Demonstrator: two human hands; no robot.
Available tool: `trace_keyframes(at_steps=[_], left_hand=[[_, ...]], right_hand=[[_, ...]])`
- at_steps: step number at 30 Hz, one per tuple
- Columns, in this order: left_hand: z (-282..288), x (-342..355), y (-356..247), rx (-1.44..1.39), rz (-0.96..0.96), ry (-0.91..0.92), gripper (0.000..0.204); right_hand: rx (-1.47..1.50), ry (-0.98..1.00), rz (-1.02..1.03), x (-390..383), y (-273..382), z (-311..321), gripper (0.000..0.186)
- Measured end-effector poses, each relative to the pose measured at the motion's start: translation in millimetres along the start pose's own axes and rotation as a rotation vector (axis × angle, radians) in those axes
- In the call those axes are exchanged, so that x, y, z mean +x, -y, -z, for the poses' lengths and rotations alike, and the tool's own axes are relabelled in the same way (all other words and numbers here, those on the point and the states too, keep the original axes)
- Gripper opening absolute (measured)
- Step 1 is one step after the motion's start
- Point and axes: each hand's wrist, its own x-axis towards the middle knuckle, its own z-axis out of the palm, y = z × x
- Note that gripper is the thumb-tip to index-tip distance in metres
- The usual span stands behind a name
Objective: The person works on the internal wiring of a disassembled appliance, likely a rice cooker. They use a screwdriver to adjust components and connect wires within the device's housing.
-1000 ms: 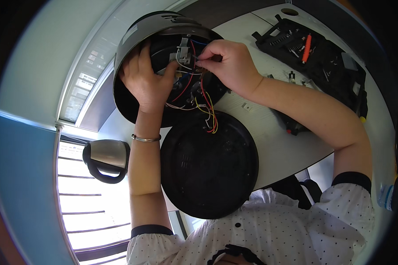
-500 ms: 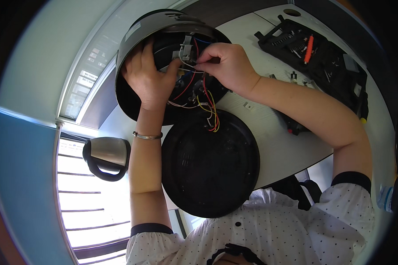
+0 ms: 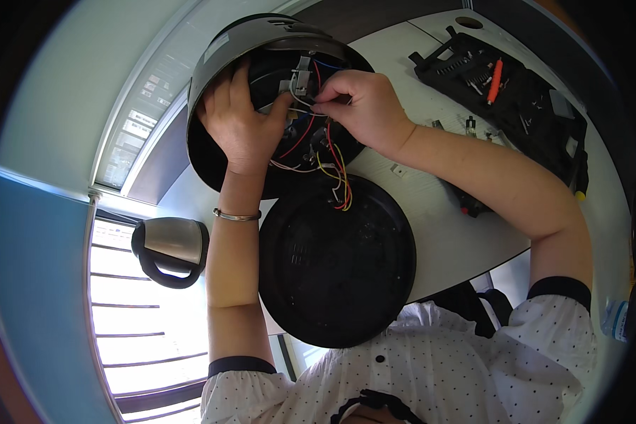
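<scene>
An open round appliance housing, dark inside, holds a metal bracket and red, white, blue and yellow wires. My left hand reaches into it at the left, gripping the inner part, thumb near the bracket and fingertips partly hidden. My right hand pinches at a thin white wire beside the bracket, its fingertips small and partly shadowed. Yellow and red wires run down to a detached black round plate below the housing.
A black tool case with bits and an orange-handled tool lies at the right on the white table, near small loose parts. A steel kettle stands at the left. A plastic bottle is at the far right.
My right hand has moved slightly down among the wires, its fingertips still pinched together. The housing and my left hand have shifted a little to the right.
</scene>
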Motion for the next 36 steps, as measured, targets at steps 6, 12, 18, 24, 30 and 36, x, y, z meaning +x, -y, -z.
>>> trace_keyframes(at_steps=[6,12,18,24,30,36], left_hand=[[-0.5,-0.6,0.9,0.007,-0.004,-0.007,0.069],[0.1,0.2,0.5,0.009,-0.012,-0.012,0.070],[-0.5,-0.5,0.1,0.022,-0.009,-0.010,0.070],[2.7,2.0,-5.1,0.037,0.013,-0.020,0.067],[-3.0,0.3,1.5,0.012,-0.015,-0.019,0.070],[-3.3,-0.5,0.8,0.018,-0.008,-0.022,0.069]], right_hand=[[-0.025,-0.009,0.071,-0.2,0.9,-0.4,0.012],[-0.040,-0.037,0.143,0.1,-0.7,-1.7,0.011],[-0.041,-0.046,0.162,0.1,-1.1,-3.0,0.011],[-0.088,-0.048,0.214,1.0,1.4,-1.7,0.013],[-0.110,-0.066,0.211,2.0,2.3,-3.2,0.014],[-0.044,-0.064,0.154,3.5,-0.3,-4.7,0.012]])
